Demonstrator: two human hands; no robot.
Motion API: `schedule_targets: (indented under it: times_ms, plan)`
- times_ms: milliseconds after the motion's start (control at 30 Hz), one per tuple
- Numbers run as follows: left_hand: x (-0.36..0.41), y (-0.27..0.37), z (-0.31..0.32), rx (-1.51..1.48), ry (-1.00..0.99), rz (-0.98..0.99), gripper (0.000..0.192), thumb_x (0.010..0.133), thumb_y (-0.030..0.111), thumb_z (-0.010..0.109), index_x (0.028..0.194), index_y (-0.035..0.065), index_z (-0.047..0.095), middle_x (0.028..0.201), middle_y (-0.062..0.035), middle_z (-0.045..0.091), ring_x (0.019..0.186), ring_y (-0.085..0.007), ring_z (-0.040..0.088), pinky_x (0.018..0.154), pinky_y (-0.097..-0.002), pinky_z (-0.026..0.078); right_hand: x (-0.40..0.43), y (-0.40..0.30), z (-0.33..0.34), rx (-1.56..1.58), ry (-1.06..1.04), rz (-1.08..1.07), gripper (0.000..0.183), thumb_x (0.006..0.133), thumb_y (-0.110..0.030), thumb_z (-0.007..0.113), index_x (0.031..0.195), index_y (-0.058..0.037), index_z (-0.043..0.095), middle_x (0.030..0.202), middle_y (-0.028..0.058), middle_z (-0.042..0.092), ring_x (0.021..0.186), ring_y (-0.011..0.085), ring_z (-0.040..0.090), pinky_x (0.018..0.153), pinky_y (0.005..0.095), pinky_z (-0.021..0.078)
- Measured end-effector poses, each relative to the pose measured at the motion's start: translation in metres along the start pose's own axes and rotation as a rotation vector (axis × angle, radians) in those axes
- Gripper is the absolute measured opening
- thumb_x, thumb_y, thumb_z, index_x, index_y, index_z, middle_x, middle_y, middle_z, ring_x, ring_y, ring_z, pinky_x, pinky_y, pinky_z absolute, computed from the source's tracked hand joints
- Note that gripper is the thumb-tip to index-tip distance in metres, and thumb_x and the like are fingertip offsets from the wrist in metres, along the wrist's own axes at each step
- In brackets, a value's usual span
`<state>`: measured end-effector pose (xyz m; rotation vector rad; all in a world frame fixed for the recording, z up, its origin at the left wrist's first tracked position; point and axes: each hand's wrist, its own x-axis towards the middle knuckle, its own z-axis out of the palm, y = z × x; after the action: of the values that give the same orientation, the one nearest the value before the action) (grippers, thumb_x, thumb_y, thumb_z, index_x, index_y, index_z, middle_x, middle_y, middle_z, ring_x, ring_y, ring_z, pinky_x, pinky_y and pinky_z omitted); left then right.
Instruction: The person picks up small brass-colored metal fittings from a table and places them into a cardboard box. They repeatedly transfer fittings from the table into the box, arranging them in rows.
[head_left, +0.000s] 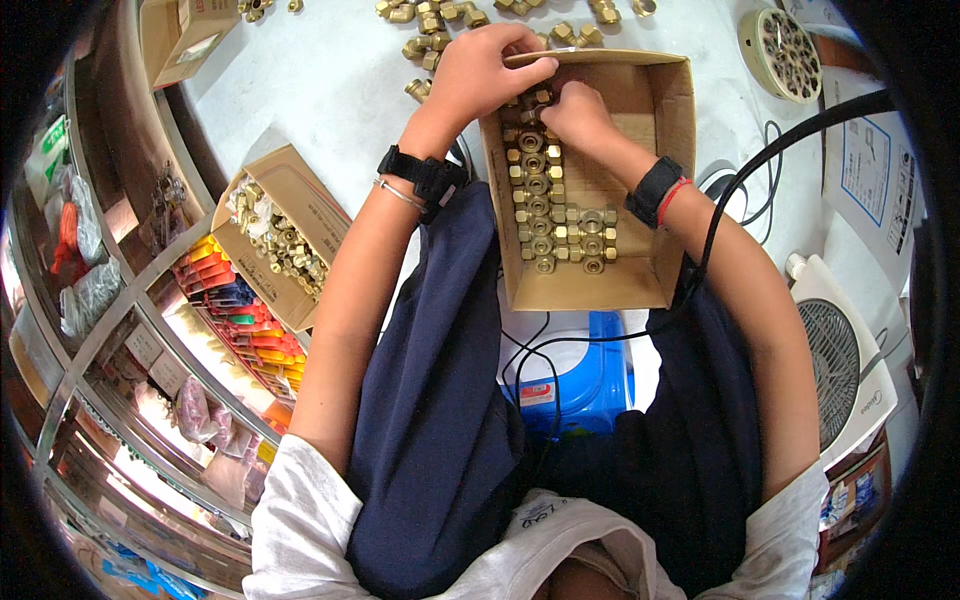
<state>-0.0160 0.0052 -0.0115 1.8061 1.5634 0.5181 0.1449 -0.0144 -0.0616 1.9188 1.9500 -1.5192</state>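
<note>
An open cardboard box (592, 296) rests in front of me, between my knees. Brass pipe fittings (537, 184), many of them tee-shaped, stand packed in rows along its left side. A shorter block of the same brass tees (592, 234) sits at the near end, right of the long rows. My left hand (491, 71) grips the box's far left rim, with the thumb along the top edge. Inside the box, my right hand (579, 116) has its fingertips on a brass fitting (534, 115) at the far end of the rows; its fingers partly hide that piece.
Loose brass fittings (431, 19) lie beyond the box. Left stands a second carton (300, 199) of mixed fittings, near colourful-handled tools (247, 315) on a shelf. A black cable (795, 142) arches over my right forearm. At right are a fan (829, 367) and a round tin (780, 56).
</note>
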Motion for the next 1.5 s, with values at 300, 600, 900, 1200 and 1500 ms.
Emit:
schedule_targets:
  times_ms: [300, 600, 900, 1200, 1500]
  plan:
    - [-0.002, 0.001, -0.001, -0.003, -0.021, -0.004, 0.033, 0.084, 0.038, 0.072, 0.099, 0.0089, 0.073, 0.088, -0.0072, 0.073, 0.080, -0.0181, 0.070, 0.075, -0.0315, 0.055, 0.001, 0.016, 0.013, 0.261, 0.039, 0.040, 0.041, 0.077, -0.024, 0.068, 0.106, 0.0052, 0.065, 0.108, 0.0285, 0.066, 0.107, 0.0442, 0.061, 0.095, 0.0472, 0.0480]
    - [-0.005, -0.077, -0.047, -0.149, 0.462, -0.170, 0.026, 0.092, 0.030, 0.063, 0.099, 0.0062, 0.072, 0.085, -0.0061, 0.072, 0.074, -0.0158, 0.065, 0.071, -0.0303, 0.053, -0.012, -0.015, -0.037, -0.293, -0.163, -0.062, 0.040, 0.083, -0.033, 0.064, 0.107, -0.0004, 0.067, 0.103, 0.0214, 0.069, 0.098, 0.0373, 0.066, 0.085, 0.0445, 0.0523]
    - [-0.031, -0.107, -0.054, 0.335, -0.032, -0.250, 0.056, 0.067, 0.048, 0.085, 0.092, 0.0022, 0.065, 0.093, -0.0149, 0.066, 0.084, -0.0287, 0.066, 0.073, -0.0383, 0.053, -0.024, -0.038, -0.086, -0.133, -0.023, -0.358, 0.027, 0.084, -0.027, 0.058, 0.078, -0.0030, 0.071, 0.072, 0.0196, 0.066, 0.073, 0.0364, 0.067, 0.071, 0.0446, 0.0537]
    - [-0.048, -0.084, -0.019, 0.719, 0.024, -0.220, 0.068, 0.064, 0.052, 0.084, 0.109, 0.0075, 0.059, 0.099, -0.0080, 0.063, 0.093, -0.0279, 0.065, 0.071, -0.0386, 0.056, -0.027, -0.029, -0.076, -0.099, 0.051, -0.336, 0.026, 0.085, -0.025, 0.056, 0.082, -0.0042, 0.071, 0.078, 0.0190, 0.068, 0.075, 0.0379, 0.067, 0.073, 0.0462, 0.0539]
    - [-0.048, -0.078, -0.016, 0.770, 0.108, -0.153, 0.059, 0.062, 0.052, 0.081, 0.098, 0.0092, 0.061, 0.093, -0.0052, 0.063, 0.087, -0.0246, 0.066, 0.065, -0.0377, 0.055, -0.027, -0.027, -0.066, -0.100, 0.056, -0.334, 0.024, 0.085, -0.024, 0.056, 0.087, -0.0066, 0.072, 0.085, 0.0171, 0.070, 0.080, 0.0367, 0.067, 0.076, 0.0459, 0.0542]
